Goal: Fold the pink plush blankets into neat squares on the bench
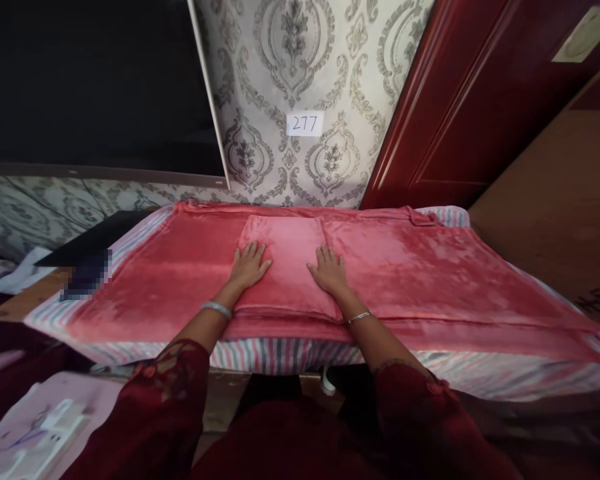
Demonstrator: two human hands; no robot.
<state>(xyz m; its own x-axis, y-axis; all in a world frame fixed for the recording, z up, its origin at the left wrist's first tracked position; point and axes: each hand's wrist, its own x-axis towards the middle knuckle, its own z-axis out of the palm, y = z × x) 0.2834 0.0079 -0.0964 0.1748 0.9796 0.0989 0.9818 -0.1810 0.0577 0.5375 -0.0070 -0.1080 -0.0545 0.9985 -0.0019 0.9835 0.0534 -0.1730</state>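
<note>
A small folded pink velvet cloth [286, 250] lies in the middle of a larger pink velvet blanket [420, 267] spread over a striped padded surface [280, 353]. My left hand [249, 264] lies flat and open on the folded cloth's left edge, fingers spread. My right hand [329, 270] rests flat and open on its right part, fingers pointing away from me. Both wrists wear thin bangles, and both arms are in dark red sleeves.
A paper label reading 277 [305, 123] is stuck on the patterned wallpaper behind. A dark screen [90, 80] fills the upper left. A red wooden door [480, 100] stands at right. A black flat object [97, 237] and papers [45, 427] lie at left.
</note>
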